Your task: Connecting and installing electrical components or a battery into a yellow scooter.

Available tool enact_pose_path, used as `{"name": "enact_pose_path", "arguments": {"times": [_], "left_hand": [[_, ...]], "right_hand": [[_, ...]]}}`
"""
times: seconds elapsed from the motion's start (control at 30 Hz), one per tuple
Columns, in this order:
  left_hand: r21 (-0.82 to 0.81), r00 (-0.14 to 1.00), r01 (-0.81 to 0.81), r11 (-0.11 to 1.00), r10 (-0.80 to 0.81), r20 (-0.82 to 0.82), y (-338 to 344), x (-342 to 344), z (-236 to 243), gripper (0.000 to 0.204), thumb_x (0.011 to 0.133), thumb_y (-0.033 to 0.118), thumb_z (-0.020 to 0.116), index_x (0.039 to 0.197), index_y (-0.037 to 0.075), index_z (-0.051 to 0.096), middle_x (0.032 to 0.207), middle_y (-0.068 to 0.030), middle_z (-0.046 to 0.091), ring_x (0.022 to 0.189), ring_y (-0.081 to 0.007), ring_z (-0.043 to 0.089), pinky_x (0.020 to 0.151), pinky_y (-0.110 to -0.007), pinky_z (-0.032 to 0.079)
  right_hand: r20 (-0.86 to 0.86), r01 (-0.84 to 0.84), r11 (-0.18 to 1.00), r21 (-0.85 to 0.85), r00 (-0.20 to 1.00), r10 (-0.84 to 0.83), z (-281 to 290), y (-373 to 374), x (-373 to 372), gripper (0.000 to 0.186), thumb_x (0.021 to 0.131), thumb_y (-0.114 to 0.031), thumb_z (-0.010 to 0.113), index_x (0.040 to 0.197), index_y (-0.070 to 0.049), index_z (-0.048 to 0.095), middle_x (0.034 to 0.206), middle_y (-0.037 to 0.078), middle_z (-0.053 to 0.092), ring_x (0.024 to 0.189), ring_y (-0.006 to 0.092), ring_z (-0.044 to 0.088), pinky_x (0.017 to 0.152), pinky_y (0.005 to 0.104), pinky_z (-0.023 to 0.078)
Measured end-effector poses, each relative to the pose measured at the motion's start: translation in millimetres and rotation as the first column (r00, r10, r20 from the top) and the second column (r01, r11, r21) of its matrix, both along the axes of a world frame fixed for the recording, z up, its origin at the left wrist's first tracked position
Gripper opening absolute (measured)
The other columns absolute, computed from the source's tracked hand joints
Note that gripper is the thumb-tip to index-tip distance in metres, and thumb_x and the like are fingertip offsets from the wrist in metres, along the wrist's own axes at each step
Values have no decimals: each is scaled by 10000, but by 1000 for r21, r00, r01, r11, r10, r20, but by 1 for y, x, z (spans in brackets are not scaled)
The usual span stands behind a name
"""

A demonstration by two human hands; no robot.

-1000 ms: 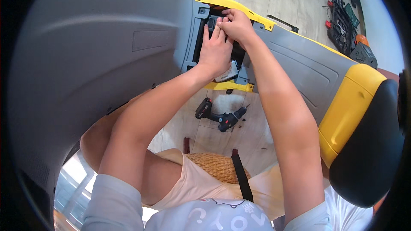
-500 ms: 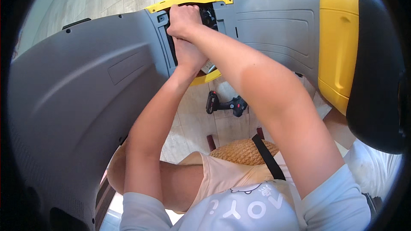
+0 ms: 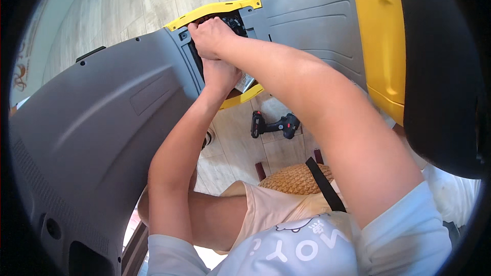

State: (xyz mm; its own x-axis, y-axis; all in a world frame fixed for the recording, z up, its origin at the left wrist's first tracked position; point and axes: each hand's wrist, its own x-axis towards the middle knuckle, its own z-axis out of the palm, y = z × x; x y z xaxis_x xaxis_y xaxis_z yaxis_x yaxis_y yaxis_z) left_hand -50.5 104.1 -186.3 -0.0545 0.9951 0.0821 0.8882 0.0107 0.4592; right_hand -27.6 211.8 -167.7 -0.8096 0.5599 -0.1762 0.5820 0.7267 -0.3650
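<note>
Both hands are inside the open compartment of a large grey machine body (image 3: 153,64) with yellow trim (image 3: 215,9). My right hand (image 3: 210,37) is closed, knuckles up, at the compartment's far left, near the trim; whatever it grips is hidden. Just below it, my left hand (image 3: 221,75) reaches in with its fingers covered by the right hand and the compartment. Dark wiring (image 3: 234,23) shows beyond the right hand. A silvery part with a pale label (image 3: 245,82) sits beside my left hand, partly covered.
A black cordless drill (image 3: 275,124) lies on the wood-look floor (image 3: 232,145) below the compartment. To the right stands a yellow panel (image 3: 381,36) with a big black padded part (image 3: 440,82). A woven seat (image 3: 286,179) is beneath me.
The whole view has shifted, so the machine's right side sits further left. My right hand has turned slightly, with its fingertips now nearer the compartment's left edge. Both hands stay in the compartment.
</note>
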Motion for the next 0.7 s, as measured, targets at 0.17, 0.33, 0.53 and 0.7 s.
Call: {"name": "enact_pose_path", "arguments": {"times": [0.17, 0.33, 0.53, 0.7], "left_hand": [[-120, 874, -96, 988, 142, 465, 0, -2, 12, 667, 822, 377, 720, 1356, 53, 485, 1366, -183, 543, 1293, -342, 485, 1074, -449, 346], [-102, 951, -6, 995, 37, 307, 0, -15, 6, 712, 831, 378, 712, 1399, 46, 440, 1427, -192, 484, 1346, -343, 431, 1100, -446, 328], [30, 998, -4, 1000, 2, 70, -4, -18, -12, 745, 848, 406, 709, 1429, 44, 414, 1463, -195, 447, 1362, -343, 402, 1117, -402, 318], [18, 994, 45, 999, -46, 97, -5, -22, -17, 777, 845, 423, 706, 1448, 40, 398, 1502, -197, 409, 1403, -351, 355, 1146, -414, 282]], "right_hand": [[331, -85, 995, 60, 942, 61, 16, -6, -23, 384, 845, -241, 565, 1123, -22, 714, 1141, 153, 705, 1042, 344, 679, 968, 542, 466], [210, 131, 974, 188, 963, -170, 10, -20, -25, 442, 845, -238, 558, 1156, 59, 664, 1169, 265, 659, 1104, 424, 630, 1045, 577, 391], [120, 148, 988, 43, 981, -152, 7, -16, -7, 522, 891, -250, 531, 1295, 77, 580, 1354, 294, 548, 1302, 437, 492, 1160, 548, 255], [113, 212, 977, 21, 971, -213, 6, -18, -8, 538, 893, -247, 531, 1313, 89, 548, 1391, 289, 508, 1340, 399, 452, 1171, 498, 247]]}}
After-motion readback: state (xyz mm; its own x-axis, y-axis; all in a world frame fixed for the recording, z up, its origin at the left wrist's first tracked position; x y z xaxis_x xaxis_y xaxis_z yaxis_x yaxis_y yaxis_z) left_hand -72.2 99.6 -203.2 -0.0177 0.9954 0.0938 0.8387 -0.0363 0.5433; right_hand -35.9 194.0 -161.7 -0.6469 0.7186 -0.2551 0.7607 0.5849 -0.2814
